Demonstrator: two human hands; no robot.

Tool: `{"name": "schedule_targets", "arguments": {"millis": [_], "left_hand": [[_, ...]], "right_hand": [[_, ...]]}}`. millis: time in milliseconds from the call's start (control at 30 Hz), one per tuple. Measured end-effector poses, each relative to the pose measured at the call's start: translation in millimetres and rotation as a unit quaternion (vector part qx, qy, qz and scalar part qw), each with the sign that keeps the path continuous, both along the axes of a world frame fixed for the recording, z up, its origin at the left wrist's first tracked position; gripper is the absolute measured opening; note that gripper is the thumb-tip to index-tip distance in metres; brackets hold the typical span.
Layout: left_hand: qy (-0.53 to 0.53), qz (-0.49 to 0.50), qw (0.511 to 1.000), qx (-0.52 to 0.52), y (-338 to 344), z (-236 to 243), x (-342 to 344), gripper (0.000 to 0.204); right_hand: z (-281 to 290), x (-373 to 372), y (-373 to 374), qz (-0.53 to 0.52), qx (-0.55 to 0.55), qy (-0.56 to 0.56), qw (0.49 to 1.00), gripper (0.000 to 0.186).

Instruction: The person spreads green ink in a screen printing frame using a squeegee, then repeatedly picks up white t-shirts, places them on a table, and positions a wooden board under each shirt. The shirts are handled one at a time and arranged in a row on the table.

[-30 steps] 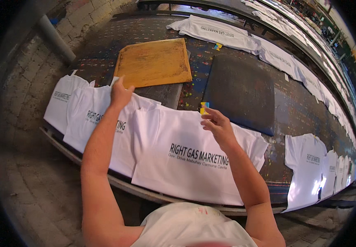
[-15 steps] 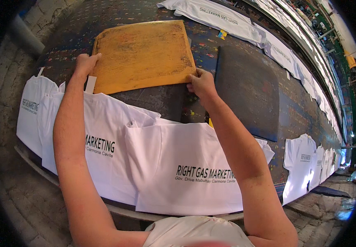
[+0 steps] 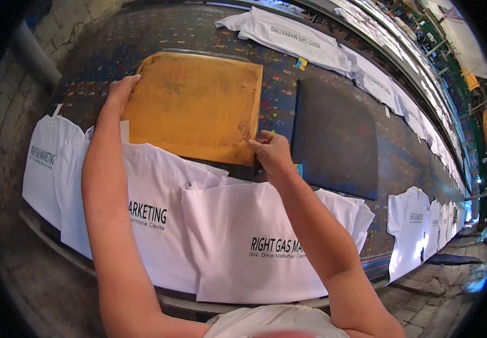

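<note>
A stained orange-brown flat board (image 3: 195, 107) lies on a long dark paint-speckled table (image 3: 333, 186). My left hand (image 3: 120, 90) grips the board's left edge. My right hand (image 3: 271, 152) pinches its near right corner. Just below the board, white printed T-shirts (image 3: 255, 236) hang over the table's near edge, overlapping one another, with black lettering on their fronts.
A dark rectangular pad (image 3: 333, 138) lies right of the board. More white shirts (image 3: 288, 34) drape the far edge and others (image 3: 418, 225) hang further right. A small yellow and blue object (image 3: 301, 63) sits near the far shirts. A stone wall (image 3: 69, 22) stands at left.
Both hands have left the shirts and reached forward to take hold of the board's edges. The view has moved closer to the board.
</note>
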State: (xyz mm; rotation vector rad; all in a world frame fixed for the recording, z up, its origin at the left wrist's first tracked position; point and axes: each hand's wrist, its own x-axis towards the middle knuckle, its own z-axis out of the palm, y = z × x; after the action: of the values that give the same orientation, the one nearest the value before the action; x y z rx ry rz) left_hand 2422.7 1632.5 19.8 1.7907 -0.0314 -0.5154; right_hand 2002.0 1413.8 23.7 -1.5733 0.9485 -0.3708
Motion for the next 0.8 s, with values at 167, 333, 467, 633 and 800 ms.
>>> {"name": "schedule_targets", "arguments": {"millis": [167, 333, 467, 633, 800], "left_hand": [[0.09, 0.042, 0.986, -0.131, -19, 10, 17, 0.056], [-0.06, 0.051, 0.984, -0.157, -39, 48, 35, 0.062], [-0.144, 0.048, 0.963, -0.221, -62, 80, 39, 0.052], [-0.174, -0.02, 0.949, -0.261, -122, 94, -23, 0.042], [-0.105, -0.071, 0.949, -0.288, -212, 81, -154, 0.037]], "right_hand": [[8, 11, -1, 0.003, 0.039, 0.019, 0.999, 0.068], [20, 28, -18, -0.015, 0.098, -0.101, 0.99, 0.062], [30, 35, -58, -0.046, 0.016, -0.218, 0.975, 0.059], [66, -28, -133, -0.091, -0.095, -0.302, 0.944, 0.055], [110, -151, -187, -0.185, -0.178, -0.222, 0.941, 0.045]]}}
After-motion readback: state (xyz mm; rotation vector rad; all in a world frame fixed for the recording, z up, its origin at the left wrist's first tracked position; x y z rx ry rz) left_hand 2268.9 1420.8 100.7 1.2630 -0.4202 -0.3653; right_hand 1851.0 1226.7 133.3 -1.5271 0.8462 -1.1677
